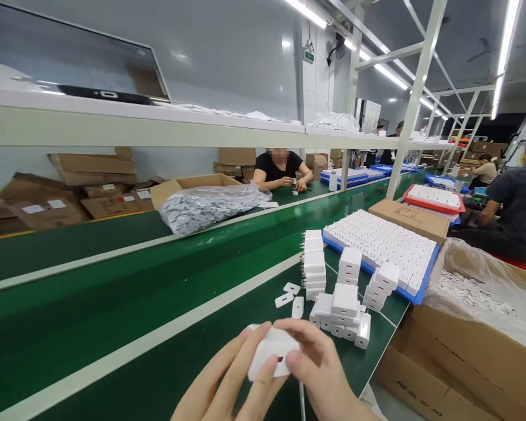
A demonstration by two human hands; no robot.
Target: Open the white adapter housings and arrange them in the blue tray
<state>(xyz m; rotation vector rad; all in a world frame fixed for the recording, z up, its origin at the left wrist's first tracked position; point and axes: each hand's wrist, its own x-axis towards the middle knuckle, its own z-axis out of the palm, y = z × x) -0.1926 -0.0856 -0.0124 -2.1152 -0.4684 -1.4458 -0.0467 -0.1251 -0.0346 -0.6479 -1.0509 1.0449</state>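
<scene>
Closest to the lens, low in the middle, both hands meet around one small white charger block (272, 352). The left hand (228, 380) comes up from below with its fingers (263, 374) laid along the block's near and lower face; the right hand (322, 374) closes in from the other side, thumb and fingertips pinching the block's right edge. So the block is gripped between the two, held just above the green bench top (166, 374) and touching neither the bench nor anything on it. Neither hand is really nearer than the other; each has skin on it. Its longer side seems to run roughly left to right across the view, tipped a little up toward the left, and the face turned up at the camera shows a faint dark mark, too small to read. I cannot tell which way its plug end faces, since the fingers cover both ends.

Just beyond the hands sits a loose heap of finished chargers (342, 313), with three flat white labels (289, 298) lying beside it on the green. Farther right is a blue tray (423, 280) packed with rows of white pieces, and a cardboard box (473, 351) with a plastic liner stands off the bench edge
</scene>
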